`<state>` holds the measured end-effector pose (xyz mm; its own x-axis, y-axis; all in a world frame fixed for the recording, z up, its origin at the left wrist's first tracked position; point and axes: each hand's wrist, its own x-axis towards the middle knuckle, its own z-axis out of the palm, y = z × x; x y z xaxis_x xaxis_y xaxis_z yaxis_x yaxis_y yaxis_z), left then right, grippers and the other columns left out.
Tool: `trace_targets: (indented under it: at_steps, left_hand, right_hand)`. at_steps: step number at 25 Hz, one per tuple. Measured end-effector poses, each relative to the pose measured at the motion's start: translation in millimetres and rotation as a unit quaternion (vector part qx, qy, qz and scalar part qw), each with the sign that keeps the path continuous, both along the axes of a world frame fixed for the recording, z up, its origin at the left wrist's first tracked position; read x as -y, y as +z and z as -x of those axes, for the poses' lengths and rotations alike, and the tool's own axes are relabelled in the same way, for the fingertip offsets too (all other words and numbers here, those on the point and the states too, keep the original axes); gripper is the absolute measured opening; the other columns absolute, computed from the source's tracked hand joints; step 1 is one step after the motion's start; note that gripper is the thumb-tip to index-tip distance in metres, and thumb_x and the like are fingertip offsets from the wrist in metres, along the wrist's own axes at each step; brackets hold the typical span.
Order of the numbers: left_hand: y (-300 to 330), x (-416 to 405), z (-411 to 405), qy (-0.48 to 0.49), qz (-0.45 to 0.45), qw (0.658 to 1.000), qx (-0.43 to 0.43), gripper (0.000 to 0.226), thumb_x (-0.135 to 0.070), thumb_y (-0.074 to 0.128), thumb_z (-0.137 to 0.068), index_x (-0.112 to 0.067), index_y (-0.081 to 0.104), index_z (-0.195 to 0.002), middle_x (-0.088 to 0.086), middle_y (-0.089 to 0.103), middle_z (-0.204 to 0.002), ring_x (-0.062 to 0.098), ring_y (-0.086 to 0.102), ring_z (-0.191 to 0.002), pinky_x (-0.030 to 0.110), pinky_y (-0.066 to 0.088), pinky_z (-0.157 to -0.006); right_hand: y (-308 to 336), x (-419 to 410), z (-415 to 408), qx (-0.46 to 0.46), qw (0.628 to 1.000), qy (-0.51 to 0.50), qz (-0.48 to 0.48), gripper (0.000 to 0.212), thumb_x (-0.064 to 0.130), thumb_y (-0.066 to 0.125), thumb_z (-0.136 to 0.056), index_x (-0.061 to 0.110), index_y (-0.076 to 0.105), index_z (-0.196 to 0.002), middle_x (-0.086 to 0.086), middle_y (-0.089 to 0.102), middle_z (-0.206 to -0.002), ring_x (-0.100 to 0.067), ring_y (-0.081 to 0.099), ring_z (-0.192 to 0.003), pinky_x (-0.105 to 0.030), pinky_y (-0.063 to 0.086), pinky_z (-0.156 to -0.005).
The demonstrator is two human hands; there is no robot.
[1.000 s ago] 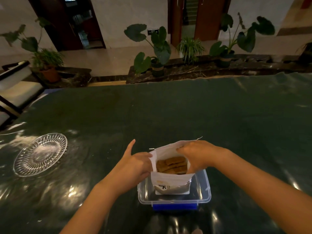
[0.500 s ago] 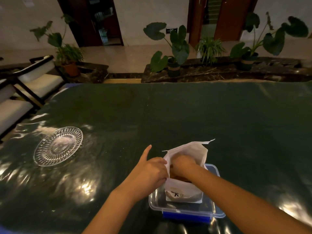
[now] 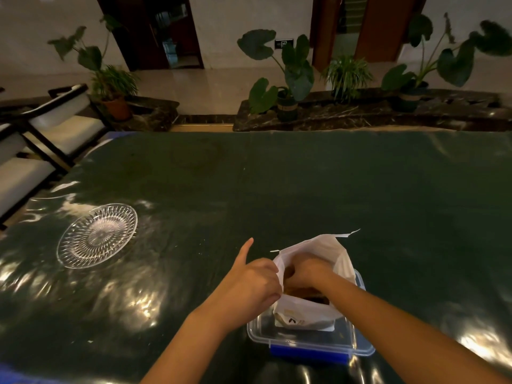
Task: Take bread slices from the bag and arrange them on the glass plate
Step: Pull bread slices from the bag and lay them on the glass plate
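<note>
A white paper bag (image 3: 304, 314) stands upright in a clear plastic box (image 3: 357, 343) with a blue clip, near the table's front edge. My left hand (image 3: 252, 284) pinches the bag's left rim, index finger sticking out. My right hand (image 3: 307, 273) is inside the bag's mouth, fingers curled over brown bread slices (image 3: 313, 295); whether it grips one cannot be made out. The cut-glass plate (image 3: 97, 235) lies bare on the table far to the left of the bag.
The table (image 3: 304, 184) is covered with a dark green glossy sheet. White-cushioned chairs (image 3: 50, 134) stand off its left edge. Potted plants (image 3: 288, 79) line a dark ledge beyond the far edge.
My right hand has gone from the bag's right rim down into the bag, hiding most of the bread. My left hand keeps hold of the left rim. The camera has turned left.
</note>
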<state>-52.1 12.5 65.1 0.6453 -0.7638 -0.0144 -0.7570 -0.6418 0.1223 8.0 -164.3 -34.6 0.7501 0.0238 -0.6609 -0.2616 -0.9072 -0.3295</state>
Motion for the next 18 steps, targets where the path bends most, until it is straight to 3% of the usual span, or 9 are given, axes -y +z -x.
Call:
trace_targets:
  at_steps: [3,6,12,16,18]
  left_hand:
    - [-1.3,-3.3,0.6,0.003,0.006,1.000,-0.004,0.010,-0.024,0.060,-0.083,-0.029,0.069,-0.080,-0.010,0.070,-0.088,0.008,0.053,-0.109,0.042,-0.022,-0.105]
    - [-3.2,-5.7,0.4,0.009,0.014,1.000,-0.012,0.011,-0.024,0.060,-0.083,-0.028,0.068,-0.078,-0.009,0.069,-0.086,0.008,0.054,-0.108,0.044,-0.019,-0.106]
    - [-1.3,-2.2,0.5,0.017,0.036,0.999,-0.006,0.012,-0.023,0.058,-0.085,-0.027,0.069,-0.082,-0.007,0.071,-0.091,0.008,0.053,-0.112,0.037,-0.027,-0.105]
    - [3.1,2.2,0.4,0.015,0.046,0.999,0.014,0.010,-0.019,0.063,-0.084,-0.025,0.070,-0.085,-0.005,0.071,-0.091,0.010,0.057,-0.107,0.033,-0.029,-0.102]
    - [3.7,1.7,-1.1,0.014,0.052,0.998,0.017,0.010,-0.019,0.064,-0.084,-0.025,0.070,-0.089,-0.006,0.070,-0.094,0.009,0.054,-0.110,0.031,-0.032,-0.101]
  right_hand:
    - [3.8,-4.1,6.2,0.025,0.998,0.011,0.052,0.044,0.054,0.059,-0.075,0.030,0.052,-0.111,-0.001,0.058,-0.105,-0.018,0.049,-0.089,-0.040,0.041,-0.091]
    - [10.5,-3.6,5.6,0.029,0.998,0.010,0.053,0.041,0.053,0.059,-0.076,0.028,0.054,-0.108,0.001,0.056,-0.094,-0.018,0.051,-0.084,-0.035,0.041,-0.081]
    - [24.1,4.4,3.5,-0.012,0.998,0.020,0.051,0.030,0.032,0.055,-0.086,0.021,0.054,-0.114,-0.006,0.057,-0.111,-0.024,0.050,-0.093,-0.039,0.041,-0.094]
    - [48.8,-2.5,17.2,-0.014,1.000,-0.012,-0.011,0.031,0.038,0.050,-0.088,0.021,0.049,-0.114,-0.003,0.049,-0.098,-0.021,0.048,-0.094,-0.040,0.038,-0.096]
    - [65.3,-1.5,22.1,0.014,1.000,0.023,-0.015,0.028,0.038,0.050,-0.088,0.020,0.055,-0.108,-0.006,0.058,-0.100,-0.022,0.054,-0.096,-0.039,0.041,-0.097]
